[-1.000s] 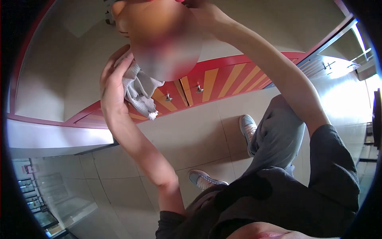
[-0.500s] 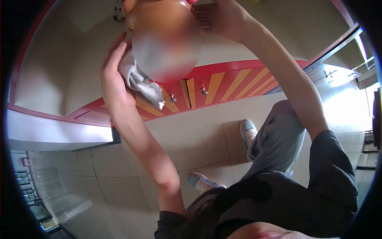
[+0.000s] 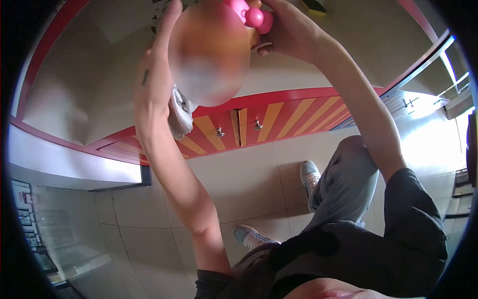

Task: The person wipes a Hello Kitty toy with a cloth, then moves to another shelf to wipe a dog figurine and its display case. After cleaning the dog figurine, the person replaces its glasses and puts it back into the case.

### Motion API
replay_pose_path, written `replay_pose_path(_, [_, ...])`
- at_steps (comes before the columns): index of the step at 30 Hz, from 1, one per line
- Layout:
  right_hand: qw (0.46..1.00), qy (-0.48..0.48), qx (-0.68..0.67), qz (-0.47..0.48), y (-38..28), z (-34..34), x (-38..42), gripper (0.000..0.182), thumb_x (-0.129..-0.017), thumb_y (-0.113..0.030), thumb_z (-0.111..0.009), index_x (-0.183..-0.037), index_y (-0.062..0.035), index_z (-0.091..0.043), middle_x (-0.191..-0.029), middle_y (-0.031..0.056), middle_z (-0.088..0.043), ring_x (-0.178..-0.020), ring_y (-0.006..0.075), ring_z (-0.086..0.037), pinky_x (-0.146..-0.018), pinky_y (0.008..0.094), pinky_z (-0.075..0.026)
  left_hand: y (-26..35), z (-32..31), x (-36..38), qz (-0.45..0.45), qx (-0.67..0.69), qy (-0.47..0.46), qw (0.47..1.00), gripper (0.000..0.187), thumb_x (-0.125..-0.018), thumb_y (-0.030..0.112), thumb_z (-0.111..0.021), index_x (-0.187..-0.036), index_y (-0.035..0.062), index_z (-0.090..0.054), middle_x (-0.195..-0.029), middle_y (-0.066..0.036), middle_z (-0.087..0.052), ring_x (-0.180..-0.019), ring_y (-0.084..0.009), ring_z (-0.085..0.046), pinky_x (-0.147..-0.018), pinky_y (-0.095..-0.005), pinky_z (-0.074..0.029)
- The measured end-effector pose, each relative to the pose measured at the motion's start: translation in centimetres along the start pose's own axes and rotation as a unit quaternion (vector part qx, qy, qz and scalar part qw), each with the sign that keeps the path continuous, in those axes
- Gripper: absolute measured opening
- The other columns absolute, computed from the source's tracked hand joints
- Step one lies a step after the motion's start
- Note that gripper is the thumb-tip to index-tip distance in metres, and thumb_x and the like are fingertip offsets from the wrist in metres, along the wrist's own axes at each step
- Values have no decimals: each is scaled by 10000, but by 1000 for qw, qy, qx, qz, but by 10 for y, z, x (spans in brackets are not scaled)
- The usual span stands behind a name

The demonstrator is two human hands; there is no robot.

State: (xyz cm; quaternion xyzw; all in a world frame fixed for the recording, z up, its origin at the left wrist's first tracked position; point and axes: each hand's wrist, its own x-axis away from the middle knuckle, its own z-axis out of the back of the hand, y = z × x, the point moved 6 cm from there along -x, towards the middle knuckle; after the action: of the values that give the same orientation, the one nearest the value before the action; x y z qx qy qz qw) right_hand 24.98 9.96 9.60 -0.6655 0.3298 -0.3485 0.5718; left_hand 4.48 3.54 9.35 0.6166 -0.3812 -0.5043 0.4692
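Observation:
A large, shiny orange-brown rounded figure stands at the counter's front, much of it blurred. Pink ball-like parts, resembling a bow, sit at its upper right. My left hand lies along its left side with a pale textured cloth under the palm; the cloth hangs down past the counter edge, and some fingers are hidden. On the other side, my right hand grips the figure beside the pink parts, its fingers curled and partly out of sight.
The beige counter has a red rim. Below it are red-and-orange striped cabinet doors with metal knobs. A yellow and black sponge-like item lies at the back. My legs and shoes are on the tiled floor.
My left hand has slid upward along the figure, drawing the cloth in closer. The pink parts have come lower into view, and my right hand has shifted slightly down and right.

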Motion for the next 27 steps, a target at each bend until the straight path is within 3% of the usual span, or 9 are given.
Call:
replay_pose_path(2, [1000,-13,0,17,-2,0,1,558,-974,-682,-503,-1208,-183,-591,-995,28,-647,-779,167,-614,-608,306,-478,3,0,-1,-40,-44,-6,998,879,-891,701,-614,-1463,42,-508,-1333,-172,-558,-1132,-239,-608,-1035,-355,-446])
replay_pose_path(3, [999,-24,-2,33,-6,-6,3,557,-979,-669,-504,-1229,-180,-597,-1022,27,-655,-823,170,-625,-652,314,-498,1,0,0,13,-34,-23,999,894,-876,695,-632,-1470,39,-499,-1329,-143,-564,-1181,-236,-575,-1061,-352,-419])
replay_pose_path(9, [992,70,-14,108,-9,-12,-1,503,-1031,-523,-513,-1305,-115,-620,-1185,43,-668,-1071,175,-620,-929,313,-491,2,6,-6,7,-54,-26,998,866,-865,656,-658,-1446,30,-518,-1321,-137,-566,-1158,-222,-575,-1024,-336,-437])
replay_pose_path(10, [991,71,-14,109,-8,-11,-3,503,-1031,-523,-513,-1305,-115,-620,-1185,43,-668,-1071,175,-620,-929,313,-491,3,4,-5,5,-54,-27,998,866,-865,656,-658,-1446,30,-518,-1321,-137,-566,-1158,-222,-575,-1024,-336,-437])
replay_pose_path(12, [989,47,-39,133,-8,-10,-8,462,-1067,-431,-485,-1322,-68,-615,-1242,56,-666,-1108,168,-622,-962,300,-481,7,9,-4,-18,-44,53,997,717,-835,600,-687,-1162,-38,-693,-1025,-100,-676,-931,-185,-621,-897,-297,-468])
replay_pose_path(16, [981,10,9,195,-5,-8,-14,459,-1085,-372,-465,-1347,-21,-604,-1302,72,-656,-1157,160,-610,-992,289,-468,5,10,-4,14,-54,49,997,714,-811,594,-720,-1141,-39,-701,-991,-88,-681,-910,-181,-626,-874,-294,-474])
replay_pose_path(21, [960,99,66,255,-7,-7,-13,450,-1082,-326,-469,-1316,30,-617,-1280,97,-670,-1151,155,-613,-976,278,-473,5,12,-4,3,-66,68,996,706,-786,589,-748,-1050,-65,-723,-909,-97,-685,-862,-189,-639,-849,-297,-485])
replay_pose_path(25, [956,107,109,250,-20,-17,0,419,-1071,-296,-482,-1274,31,-647,-1203,88,-697,-1091,158,-632,-943,286,-489,8,16,2,-2,-111,122,986,690,-789,590,-746,-1028,-56,-733,-927,-106,-687,-847,-189,-639,-839,-296,-486])
replay_pose_path(27, [967,131,94,196,-22,-22,9,391,-1051,-272,-512,-1234,36,-667,-1126,75,-709,-1011,152,-642,-897,275,-502,17,14,5,-42,-96,137,985,651,-785,562,-750,-1026,-43,-740,-943,-114,-693,-846,-195,-639,-844,-299,-484])
